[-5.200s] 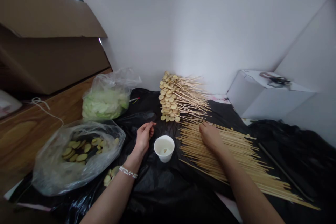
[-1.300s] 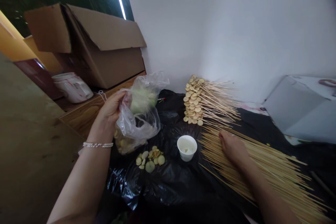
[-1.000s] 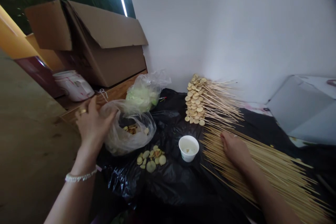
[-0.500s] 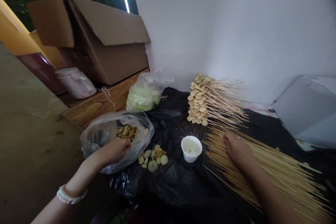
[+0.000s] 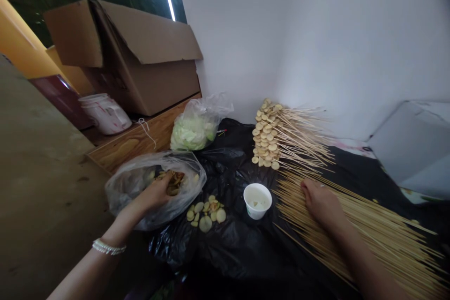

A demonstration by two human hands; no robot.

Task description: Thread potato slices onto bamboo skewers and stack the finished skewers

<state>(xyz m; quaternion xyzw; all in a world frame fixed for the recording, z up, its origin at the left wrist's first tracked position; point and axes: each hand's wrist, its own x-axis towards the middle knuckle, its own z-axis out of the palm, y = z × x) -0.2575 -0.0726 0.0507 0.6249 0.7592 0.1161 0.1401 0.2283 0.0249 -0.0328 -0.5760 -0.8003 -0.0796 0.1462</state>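
Note:
My left hand reaches into an open clear plastic bag at the left, its fingers among brownish slices; its fingertips are partly hidden. My right hand rests closed over a spread of bare wooden skewers on the right; whatever is between its fingers is too small to make out. A small pile of pale round slices lies beside the bag on black plastic. Between the hands stands a white cup. Behind it, skewers threaded with slices are stacked.
A clear bag of pale green leaves sits at the back, near a wooden ledge. On the ledge are a white jar and a large cardboard box. A whitish box stands at the far right by the wall.
My left hand has moved slightly left and deeper among the slices in the bag, its fingers more spread. My right hand is nearly unmoved. The view has shifted slightly.

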